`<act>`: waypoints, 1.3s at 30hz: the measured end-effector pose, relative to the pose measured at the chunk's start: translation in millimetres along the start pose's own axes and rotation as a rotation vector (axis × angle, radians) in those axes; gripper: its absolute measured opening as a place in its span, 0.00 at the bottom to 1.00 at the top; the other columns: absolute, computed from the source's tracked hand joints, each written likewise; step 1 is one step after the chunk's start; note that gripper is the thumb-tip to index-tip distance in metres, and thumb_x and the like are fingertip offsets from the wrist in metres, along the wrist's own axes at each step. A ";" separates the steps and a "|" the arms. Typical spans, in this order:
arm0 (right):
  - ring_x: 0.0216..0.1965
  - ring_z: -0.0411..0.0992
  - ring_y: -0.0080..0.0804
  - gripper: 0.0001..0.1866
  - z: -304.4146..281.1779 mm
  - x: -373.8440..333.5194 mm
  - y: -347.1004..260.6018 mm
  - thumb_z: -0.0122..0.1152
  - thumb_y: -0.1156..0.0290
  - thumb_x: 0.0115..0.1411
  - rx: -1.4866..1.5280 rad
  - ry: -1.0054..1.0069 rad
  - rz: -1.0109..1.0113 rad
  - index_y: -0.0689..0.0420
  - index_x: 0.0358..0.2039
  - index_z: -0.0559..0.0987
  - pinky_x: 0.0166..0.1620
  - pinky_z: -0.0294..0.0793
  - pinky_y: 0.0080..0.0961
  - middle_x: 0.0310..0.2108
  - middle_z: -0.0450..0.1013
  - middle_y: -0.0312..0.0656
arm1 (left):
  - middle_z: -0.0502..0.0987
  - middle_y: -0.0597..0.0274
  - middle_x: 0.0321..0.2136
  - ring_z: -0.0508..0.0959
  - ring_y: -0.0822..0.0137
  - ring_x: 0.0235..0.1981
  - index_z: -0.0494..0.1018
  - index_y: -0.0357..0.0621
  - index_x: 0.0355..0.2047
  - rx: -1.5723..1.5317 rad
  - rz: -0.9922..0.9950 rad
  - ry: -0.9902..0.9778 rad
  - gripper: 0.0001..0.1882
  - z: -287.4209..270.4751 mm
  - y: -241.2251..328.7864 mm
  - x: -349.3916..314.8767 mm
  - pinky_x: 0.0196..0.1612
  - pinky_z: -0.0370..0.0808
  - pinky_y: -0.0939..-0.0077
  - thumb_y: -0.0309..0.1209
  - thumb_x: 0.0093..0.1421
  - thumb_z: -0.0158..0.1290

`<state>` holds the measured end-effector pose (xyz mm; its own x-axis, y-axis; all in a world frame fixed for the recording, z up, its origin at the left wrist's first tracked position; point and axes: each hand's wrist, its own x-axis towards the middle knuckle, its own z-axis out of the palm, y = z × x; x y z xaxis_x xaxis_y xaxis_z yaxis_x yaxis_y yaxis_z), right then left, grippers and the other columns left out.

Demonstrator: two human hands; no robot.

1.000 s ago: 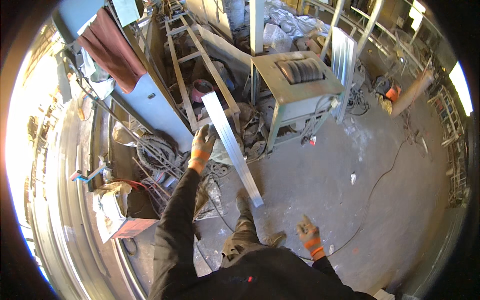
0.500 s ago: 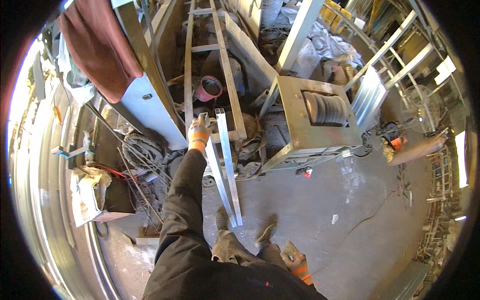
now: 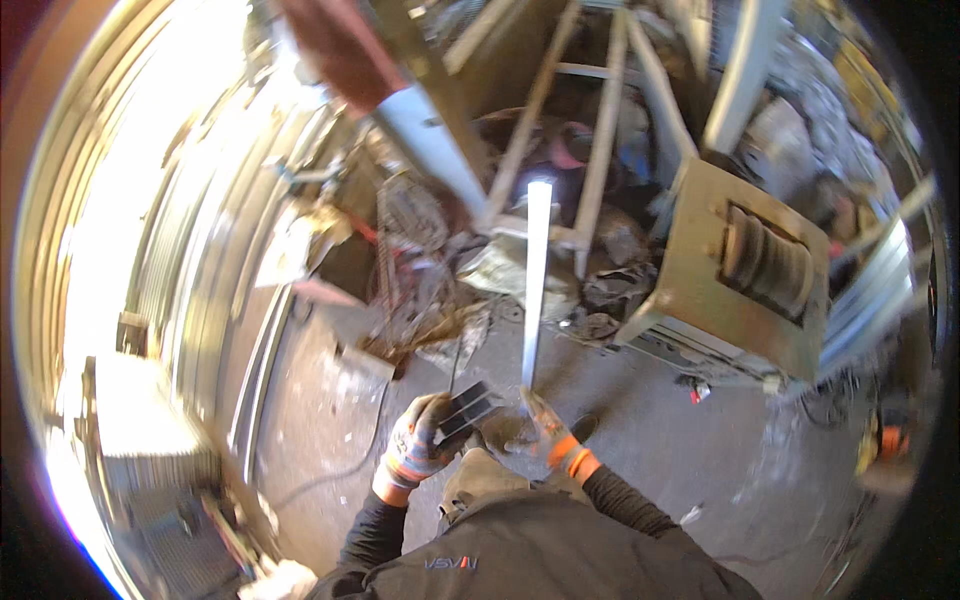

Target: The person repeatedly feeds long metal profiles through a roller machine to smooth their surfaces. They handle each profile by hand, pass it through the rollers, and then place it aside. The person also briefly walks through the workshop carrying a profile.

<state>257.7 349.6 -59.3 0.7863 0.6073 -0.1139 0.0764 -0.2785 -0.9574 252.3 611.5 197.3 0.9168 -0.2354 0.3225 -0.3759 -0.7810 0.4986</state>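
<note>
My left hand (image 3: 413,446), in a grey and orange work glove, is closed around a piece with dark rectangular openings, which looks like hollow metal tube ends (image 3: 468,414). How far this piece reaches is hidden. My right hand (image 3: 553,437), gloved alike, is just to the right with its fingers stretched forward. Its fingertips overlap the lower end of a long, bright metal tube (image 3: 535,285); whether they touch it I cannot tell. The tube's upper end overlaps a narrow frame (image 3: 597,150) of long bars with crosspieces.
A metal housing with a grooved roller (image 3: 765,262) stands to the right. Scraps and cables (image 3: 405,270) lie ahead left, below a pale post (image 3: 430,130) with a reddish cloth (image 3: 345,55). Long metal lengths (image 3: 190,290) line the left. A cable (image 3: 335,485) crosses the floor.
My left hand has come back from the far ends of two metal tubes and is now near my body. My right hand has risen beside it. The view has swung left and blurred.
</note>
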 end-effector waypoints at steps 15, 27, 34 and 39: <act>0.59 0.80 0.39 0.21 -215.7 -188.1 -143.0 0.63 0.69 0.76 -0.166 0.800 -0.441 0.61 0.66 0.78 0.63 0.82 0.40 0.61 0.82 0.45 | 0.70 0.34 0.74 0.71 0.35 0.74 0.60 0.33 0.80 0.112 -0.266 -0.139 0.64 34.2 181.0 -190.1 0.76 0.69 0.42 0.52 0.53 0.80; 0.61 0.80 0.35 0.34 -302.2 -441.9 -2.8 0.75 0.80 0.68 1.002 1.344 -0.307 0.58 0.72 0.74 0.62 0.86 0.32 0.61 0.81 0.43 | 0.85 0.49 0.49 0.87 0.50 0.40 0.75 0.37 0.65 -0.357 -0.790 -0.641 0.32 277.3 275.9 -515.8 0.47 0.85 0.54 0.47 0.73 0.68; 0.54 0.85 0.50 0.48 -357.5 -459.0 39.8 0.79 0.61 0.67 0.104 1.487 0.075 0.63 0.80 0.65 0.60 0.83 0.44 0.59 0.83 0.60 | 0.85 0.49 0.36 0.86 0.51 0.35 0.81 0.33 0.53 -0.309 -0.859 -0.685 0.28 303.9 292.8 -475.5 0.43 0.82 0.55 0.50 0.72 0.67; 0.81 0.56 0.72 0.57 -478.0 -367.3 99.9 0.74 0.61 0.62 -0.526 1.165 0.047 0.64 0.85 0.53 0.83 0.57 0.53 0.85 0.46 0.71 | 0.83 0.60 0.22 0.81 0.60 0.28 0.82 0.30 0.34 -0.479 -0.784 -0.415 0.33 394.6 316.0 -386.6 0.37 0.79 0.61 0.54 0.80 0.55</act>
<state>269.6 -256.9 13.8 0.8448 -0.3445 0.4095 0.0568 -0.7032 -0.7087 -167.8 227.5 -87.2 0.8688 -0.0093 -0.4951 0.4221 -0.5088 0.7503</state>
